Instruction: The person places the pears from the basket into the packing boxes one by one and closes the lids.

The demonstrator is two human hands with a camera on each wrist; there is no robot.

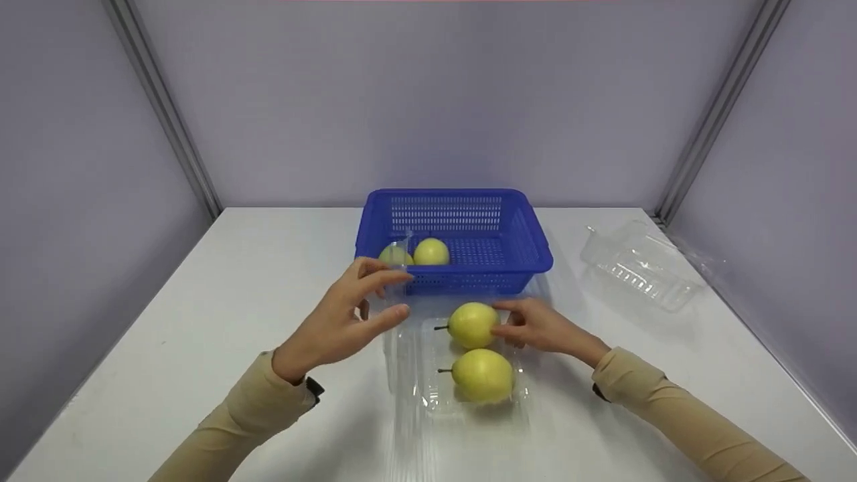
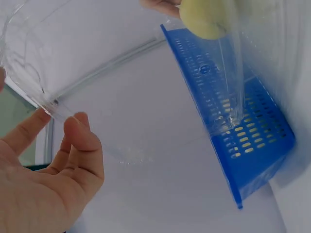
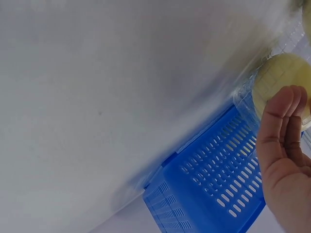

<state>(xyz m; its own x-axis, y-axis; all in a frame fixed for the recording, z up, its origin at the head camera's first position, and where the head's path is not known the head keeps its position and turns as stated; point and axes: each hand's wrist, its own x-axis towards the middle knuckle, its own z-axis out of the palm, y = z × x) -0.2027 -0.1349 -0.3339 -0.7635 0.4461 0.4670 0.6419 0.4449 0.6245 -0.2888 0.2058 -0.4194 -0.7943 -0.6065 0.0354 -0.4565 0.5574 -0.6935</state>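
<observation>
- The clear box [image 1: 462, 375] lies in the lower middle of the head view, on the white table [image 1: 201, 321]. Two yellow pears rest in its tray.
- The far pear [image 1: 473, 325] lies just above the near pear [image 1: 482, 375] in the frame; both stems point to the left.
- The box's lid [image 1: 396, 294] is swung open to the left of the tray. In the left wrist view it shows as a clear sheet running across the upper left.
- The left hand [image 1: 341, 314], at the centre left of the head view, pinches the lid's edge between thumb and fingertips and holds it up.
- The right hand [image 1: 535, 325], just right of centre, is not clenched. Its fingers reach to the right side of the far pear and seem to touch it. I cannot tell whether they have closed on it yet.
- My reading is that the step in hand is taking the far pear out of the opened box.
- The next move seems to call for the fingers to wrap round that pear and lift it clear of the tray's rim while the lid is kept back.
- The blue basket [image 1: 529, 248] stands directly above the box in the frame, with two more pears [image 1: 431, 252] in its left half.
- A second clear box [image 1: 636, 264] lies at the right of the frame, well apart.
</observation>
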